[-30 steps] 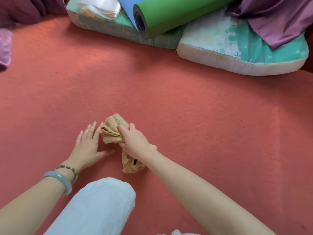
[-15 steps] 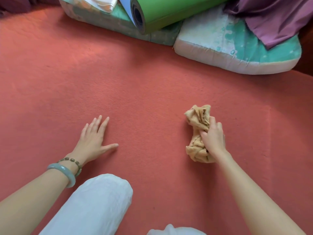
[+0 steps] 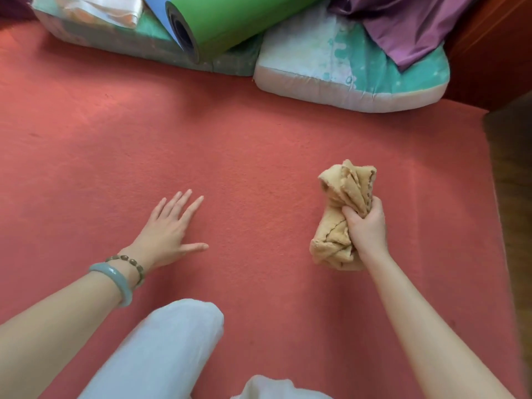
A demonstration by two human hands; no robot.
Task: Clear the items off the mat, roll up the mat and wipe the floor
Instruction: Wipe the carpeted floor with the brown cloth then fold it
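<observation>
Red carpet point(image 3: 259, 145), short matted nap, flat, fills most of the frame. Its straight right edge runs down the frame's right side, with dark wood floor point(image 3: 512, 174) past it. Top boundary is two padded cushions: left cushion point(image 3: 95, 38) at upper left, right cushion point(image 3: 339, 70) at upper right, teal-and-white print, rounded corners, piped seams, both sitting on the carpet. The rolled mat point(image 3: 247, 21) lies across them at top centre: tight cylinder, smooth green outside, blue face showing at its left side, dark spiral end pointing to lower left. Purple fabric point(image 3: 403, 30), smooth and creased, is draped over the right cushion. A folded pale cloth point(image 3: 98, 7) sits on the left cushion. There's a wide band of bare carpet between the cushions and the hands, plus open carpet at far left. The left hand point(image 3: 169, 228) is left of centre, palm down on the carpet, fingers straight and spread, holding nothing; a jade-green bangle point(image 3: 115, 280) and a bead bracelet point(image 3: 129, 262) are on that wrist. The right hand point(image 3: 365, 228) is right of centre, fist clamped round a tan rag point(image 3: 342, 197), bunched terry with frayed folds, lower end touching the carpet. The hands are well apart with bare carpet between them. A knee point(image 3: 161, 349) in white trousers is at bottom centre.
</observation>
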